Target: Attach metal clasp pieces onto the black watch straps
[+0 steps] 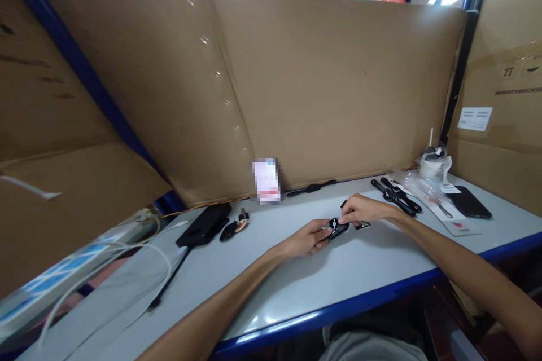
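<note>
My left hand (311,238) is closed around a small black device (337,229) that looks like a watch case, with a pale shiny mark on its upper face. It is held just above the white tabletop. My right hand (361,210) meets the device's right edge, thumb and fingers pinched together. A short dark piece (344,203) sticks out at the right fingertips; its kind is too small to tell. Below the right palm shows a small shiny dark piece (363,225), partly covered by the hand.
Black watch-like straps (396,196) lie to the right, beside clear plastic packaging (417,185), a black phone (470,202) and a lidded cup (432,164). A black box-shaped device (205,224), keys (242,215) and a power strip (63,273) are leftward. Cardboard (339,84) walls the back.
</note>
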The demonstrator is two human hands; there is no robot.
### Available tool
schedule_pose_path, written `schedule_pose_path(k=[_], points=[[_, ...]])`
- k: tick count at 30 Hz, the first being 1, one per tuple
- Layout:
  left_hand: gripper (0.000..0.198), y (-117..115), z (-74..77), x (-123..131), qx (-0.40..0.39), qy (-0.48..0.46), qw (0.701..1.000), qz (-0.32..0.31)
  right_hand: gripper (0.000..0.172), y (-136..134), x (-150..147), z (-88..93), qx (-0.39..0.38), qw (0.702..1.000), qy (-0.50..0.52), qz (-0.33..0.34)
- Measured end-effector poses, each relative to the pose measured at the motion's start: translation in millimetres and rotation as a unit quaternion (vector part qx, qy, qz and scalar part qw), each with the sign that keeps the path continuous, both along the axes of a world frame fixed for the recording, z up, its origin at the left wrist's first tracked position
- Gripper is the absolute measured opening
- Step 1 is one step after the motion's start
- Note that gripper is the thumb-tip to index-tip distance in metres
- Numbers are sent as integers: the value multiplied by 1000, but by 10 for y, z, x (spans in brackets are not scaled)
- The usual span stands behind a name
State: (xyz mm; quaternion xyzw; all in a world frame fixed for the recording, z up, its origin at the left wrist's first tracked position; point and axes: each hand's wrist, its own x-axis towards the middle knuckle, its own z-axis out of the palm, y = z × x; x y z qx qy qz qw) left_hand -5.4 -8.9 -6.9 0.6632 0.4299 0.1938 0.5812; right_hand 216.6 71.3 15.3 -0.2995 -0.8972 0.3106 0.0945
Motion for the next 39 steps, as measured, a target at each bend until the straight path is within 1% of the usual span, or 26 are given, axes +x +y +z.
schedule_pose_path(k=[3,7,9,13,16,20,23,27,29,34,39], points=[[50,-8,16,-5,1,2,1000,-8,36,14,-3,-27,-17,1000,7,1],[47,-10,38,-12,1,-5,1000,-11,37,-15,-10,-11,18,1000,6,-8],[46,-2,54,-26,2,-1,1000,-10,36,-39,-8,15,18,1000,9,-5],[44,44,102,-96,0,23,1000,-12,27,-68,17,69,-49,998,21,20],[44,102,138,-178,1,32,999,-23,23,-70,30,82,-64,998,5,29],[44,167,161,-274,-35,35,997,-59,26,-92,12,75,-88,995,-20,39],[42,191,157,-312,-51,23,996,-62,26,-112,-17,64,-116,992,-4,50],[39,198,157,-327,-59,14,996,-69,40,-119,-57,22,-123,991,11,55],[38,201,164,-332,-59,14,995,-76,44,-125,-78,-1,-122,991,15,60],[35,201,185,-337,-59,10,993,-99,44,-168,-121,-14,-129,990,28,49],[32,193,184,-324,-49,1,994,-93,44,-157,-117,-3,-179,984,8,24]])
